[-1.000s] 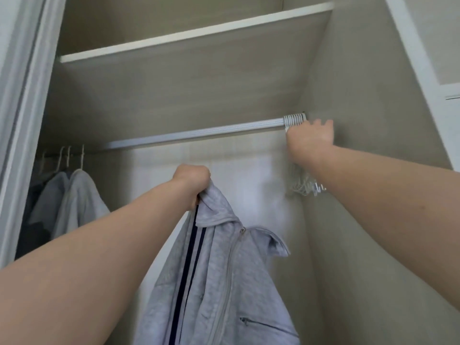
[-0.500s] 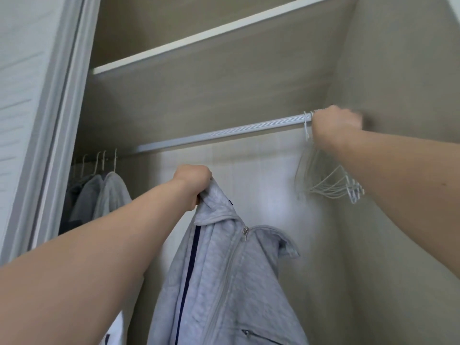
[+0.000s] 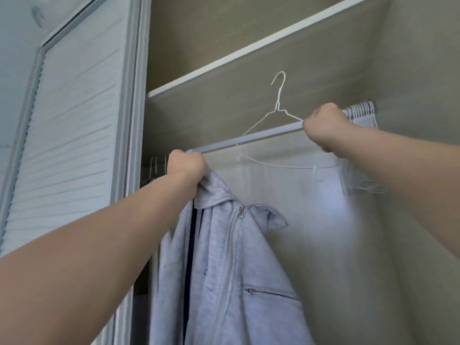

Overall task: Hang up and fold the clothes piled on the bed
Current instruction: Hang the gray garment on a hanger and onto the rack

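A grey zip hoodie with a dark stripe hangs from my left hand, which grips its collar just under the wardrobe rail. My right hand holds a white wire hanger by one shoulder, lifted off the rail. The hanger's hook stands above the rail and its lower bar hangs below, behind the rail. A bunch of several white wire hangers stays on the rail's right end, right of my hand.
A shelf runs above the rail. Clothes on hangers hang at the far left of the rail, mostly hidden. A white louvred door stands to the left. The wardrobe's side wall closes the right.
My right hand pulled one wire hanger free of the bunch and moved it left along the rail. My left hand raised the hoodie closer to the rail. The view shifted right.
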A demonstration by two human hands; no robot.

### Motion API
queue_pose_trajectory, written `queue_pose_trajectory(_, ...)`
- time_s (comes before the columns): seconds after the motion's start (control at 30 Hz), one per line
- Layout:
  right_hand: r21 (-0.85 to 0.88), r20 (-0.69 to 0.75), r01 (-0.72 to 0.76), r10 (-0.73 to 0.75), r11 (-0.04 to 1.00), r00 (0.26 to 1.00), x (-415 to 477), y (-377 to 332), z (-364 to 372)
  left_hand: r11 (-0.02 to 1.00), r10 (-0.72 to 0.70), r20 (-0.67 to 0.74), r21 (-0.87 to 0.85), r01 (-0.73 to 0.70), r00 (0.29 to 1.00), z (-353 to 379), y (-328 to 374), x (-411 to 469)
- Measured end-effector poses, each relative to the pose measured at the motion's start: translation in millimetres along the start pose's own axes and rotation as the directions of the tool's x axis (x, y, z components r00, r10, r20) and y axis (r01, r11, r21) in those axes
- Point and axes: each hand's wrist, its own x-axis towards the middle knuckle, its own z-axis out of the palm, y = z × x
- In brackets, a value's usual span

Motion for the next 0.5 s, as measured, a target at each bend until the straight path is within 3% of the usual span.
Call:
queue_pose_trajectory(0.1,0.389,0.182,-0.172,0.107,0.905,0.977,-23.3,-13.9,12.8,1.000,0.023,-0.068,0.000,-0.023,0.997,-36.0,8.7,2.9)
queue_pose_trajectory(0.27,0.758,0.267,-0.212,0.003,0.617,0.964,-73.6,-51.9,34.6,0.999,0.035,-0.231,-0.004,-0.037,0.972,-105.4,28.9,0.8)
queue_pose_trajectory(0.37,0.839,0.347,-0.296,-0.031,0.456,0.937,-98.3,-80.3,43.8,0.999,0.041,-0.311,0.000,-0.044,0.950,-156.6,46.4,1.5)
queue_pose_trajectory(0.5,0.785,0.538,-0.424,-0.159,0.453,0.828,-125.4,-119.6,52.2,0.993,0.117,-0.408,0.071,-0.096,0.906,-224.2,77.2,-5.6)
